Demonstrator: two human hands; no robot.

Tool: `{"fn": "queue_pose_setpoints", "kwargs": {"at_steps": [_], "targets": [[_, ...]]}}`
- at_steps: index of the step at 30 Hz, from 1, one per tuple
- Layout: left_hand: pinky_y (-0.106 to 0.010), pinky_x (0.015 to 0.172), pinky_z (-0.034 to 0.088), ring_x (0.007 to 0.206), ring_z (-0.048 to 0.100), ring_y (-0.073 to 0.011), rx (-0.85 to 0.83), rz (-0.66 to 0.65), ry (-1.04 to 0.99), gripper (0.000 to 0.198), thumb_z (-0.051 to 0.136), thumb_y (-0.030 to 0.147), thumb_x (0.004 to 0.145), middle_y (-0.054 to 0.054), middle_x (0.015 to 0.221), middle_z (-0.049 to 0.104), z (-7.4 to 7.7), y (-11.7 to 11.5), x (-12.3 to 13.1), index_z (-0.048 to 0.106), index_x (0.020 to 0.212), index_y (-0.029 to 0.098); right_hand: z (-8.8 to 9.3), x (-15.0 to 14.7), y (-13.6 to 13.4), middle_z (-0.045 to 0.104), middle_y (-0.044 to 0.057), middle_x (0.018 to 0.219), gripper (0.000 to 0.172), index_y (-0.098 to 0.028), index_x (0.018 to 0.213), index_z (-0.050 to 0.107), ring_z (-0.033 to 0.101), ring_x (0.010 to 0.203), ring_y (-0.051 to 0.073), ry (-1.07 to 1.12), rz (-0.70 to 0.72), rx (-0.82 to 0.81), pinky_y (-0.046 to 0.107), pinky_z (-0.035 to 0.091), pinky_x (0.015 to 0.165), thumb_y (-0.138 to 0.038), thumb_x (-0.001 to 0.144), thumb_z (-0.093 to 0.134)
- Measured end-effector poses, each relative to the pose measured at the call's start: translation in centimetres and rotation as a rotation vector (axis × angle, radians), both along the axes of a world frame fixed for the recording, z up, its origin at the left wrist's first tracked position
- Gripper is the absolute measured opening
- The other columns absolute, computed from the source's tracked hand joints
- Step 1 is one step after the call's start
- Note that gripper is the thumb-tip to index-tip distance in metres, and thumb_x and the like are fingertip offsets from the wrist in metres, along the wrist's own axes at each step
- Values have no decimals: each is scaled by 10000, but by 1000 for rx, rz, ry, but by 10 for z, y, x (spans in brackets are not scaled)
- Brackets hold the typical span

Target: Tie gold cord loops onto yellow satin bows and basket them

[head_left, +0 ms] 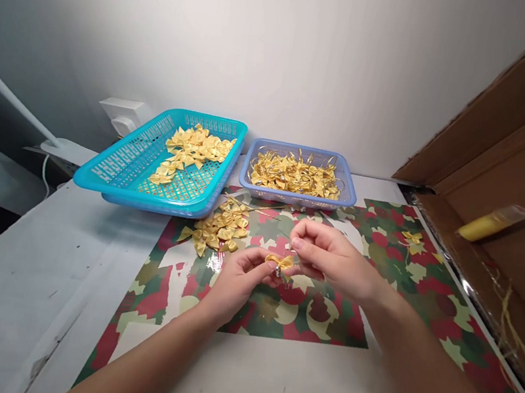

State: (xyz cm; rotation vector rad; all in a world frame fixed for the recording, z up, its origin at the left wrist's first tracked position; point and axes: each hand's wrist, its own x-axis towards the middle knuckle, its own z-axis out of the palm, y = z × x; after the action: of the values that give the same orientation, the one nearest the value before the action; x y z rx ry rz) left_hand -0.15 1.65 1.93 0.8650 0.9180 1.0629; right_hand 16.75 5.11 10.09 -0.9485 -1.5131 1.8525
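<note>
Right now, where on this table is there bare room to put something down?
Bare: the white tabletop left of the patterned mat, and the white strip at the mat's near edge. Crowded: around the teal basket, lavender basket and loose bow pile.

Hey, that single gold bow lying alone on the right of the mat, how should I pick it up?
Likely best: pinch the lone bow at its narrow middle, coming straight down from above with the right hand. It lies flat on the patterned mat, so its thin wings offer little to grab sideways.

The left hand [240, 277] and right hand [330, 258] are seen bare. Both forearms [416, 360] are left unsleeved to the frame's edge.
</note>
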Motion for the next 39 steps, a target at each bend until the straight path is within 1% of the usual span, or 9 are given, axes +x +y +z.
{"fn": "queue_pose_setpoints", "kwargs": {"at_steps": [5, 10, 15, 18, 21, 24, 27, 32, 39], "targets": [[-200, 635, 519, 631, 628, -100, -18, -6, -5, 181, 752, 307, 746, -14, 707, 694, -2, 0, -1, 719, 802, 139, -4, -3, 0, 341, -124, 531, 314, -198, 740, 468, 281, 449, 38, -36, -13, 22, 289, 520, 680, -450, 850, 620], [-229, 653, 535, 629, 654, -115, 15, 6, 4, 302, 737, 270, 756, -9, 731, 712, -4, -1, -2, 705, 1041, 175, -9, -4, 1, 365, -117, 531, 307, -198, 739, 466, 314, 454, 45, -37, -1, 55, 273, 486, 640, -446, 867, 594], [-216, 658, 533, 637, 652, -111, 45, -30, 22, 179, 718, 224, 756, -11, 716, 718, -4, 0, -2, 735, 922, 161, -12, -4, 2, 410, -99, 562, 279, -186, 756, 466, 350, 456, 43, -52, 0, 60, 214, 367, 500, -412, 883, 569], [-222, 683, 538, 669, 656, -118, 65, -75, 24, 224, 743, 224, 739, -8, 716, 718, -3, 0, -2, 729, 956, 171, -15, -5, 3, 443, -83, 586, 279, -184, 755, 462, 379, 455, 45, -41, -1, 60, 202, 331, 463, -410, 883, 564], [-216, 679, 532, 674, 644, -110, 89, -73, 44, 241, 765, 233, 726, -7, 764, 721, -1, -1, -2, 723, 958, 179, -18, -4, 5, 412, -96, 543, 284, -191, 744, 457, 369, 446, 49, -24, 2, 58, 215, 402, 500, -411, 881, 573], [-207, 656, 515, 632, 622, -101, 107, -68, 94, 199, 719, 263, 779, 5, 680, 691, 1, -1, -2, 721, 955, 171, -13, 2, 10, 382, -111, 514, 257, -199, 754, 472, 339, 430, 46, 7, -17, 30, 277, 516, 606, -389, 877, 596], [-218, 668, 507, 635, 621, -107, 107, -94, 111, 172, 682, 274, 807, 1, 664, 685, 0, -1, -4, 718, 939, 169, 0, 17, 19, 339, -115, 522, 213, -208, 762, 492, 277, 410, 40, 76, -145, 23, 315, 561, 626, -340, 859, 629], [-208, 611, 464, 638, 582, -108, 106, -112, 138, 95, 690, 261, 780, -5, 701, 661, -2, -2, -6, 712, 805, 172, 19, 44, 34, 259, -98, 542, 160, -210, 733, 514, 222, 406, 46, 192, -513, 64, 237, 522, 533, -244, 864, 601], [-220, 581, 414, 649, 540, -122, 189, -160, 165, 98, 660, 274, 785, -15, 716, 629, -3, -3, -11, 681, 746, 186, 9, 70, 59, 252, -89, 536, 262, -187, 646, 472, 213, 405, 42, 270, -751, 26, 152, 422, 478, -149, 896, 540]]}}
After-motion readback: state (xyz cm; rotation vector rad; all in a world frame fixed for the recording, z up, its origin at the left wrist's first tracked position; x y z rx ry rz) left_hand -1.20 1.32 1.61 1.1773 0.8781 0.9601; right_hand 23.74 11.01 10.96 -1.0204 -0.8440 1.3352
